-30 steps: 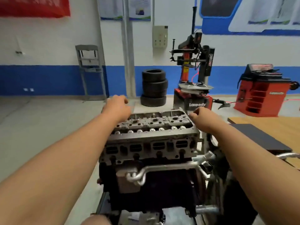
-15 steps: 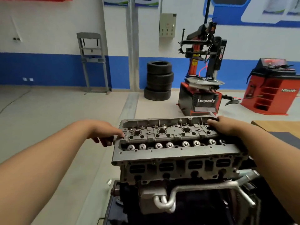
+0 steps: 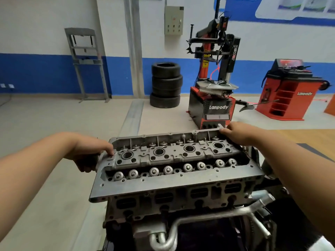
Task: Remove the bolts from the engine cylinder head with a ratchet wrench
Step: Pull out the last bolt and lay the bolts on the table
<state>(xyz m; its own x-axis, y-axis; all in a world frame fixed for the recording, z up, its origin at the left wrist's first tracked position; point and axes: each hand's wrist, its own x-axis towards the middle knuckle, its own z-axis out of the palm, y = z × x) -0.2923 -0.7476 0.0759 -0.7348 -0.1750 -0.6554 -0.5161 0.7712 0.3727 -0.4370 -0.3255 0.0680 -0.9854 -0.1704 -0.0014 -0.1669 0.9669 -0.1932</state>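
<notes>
The grey metal cylinder head (image 3: 174, 180) sits across the top of the engine block (image 3: 181, 214), tilted a little with its left end toward me. Several round valve tops line its near side and several spark-plug wells its middle. My left hand (image 3: 88, 153) grips the head's left end, thumb on the top rim and fingers curled under the edge. My right hand (image 3: 237, 133) grips the far right corner. No ratchet wrench is in view.
A silver coolant pipe (image 3: 199, 220) crosses the front of the engine. Behind it stand a red tyre changer (image 3: 212, 105), a stack of tyres (image 3: 165, 85) and a red wheel balancer (image 3: 288, 91). A wooden bench top (image 3: 311, 140) lies at the right.
The view has dropped and closed in on the engine. Both hands went from hovering over the head's ends to gripping them, and the head now looks slightly lifted and tilted.
</notes>
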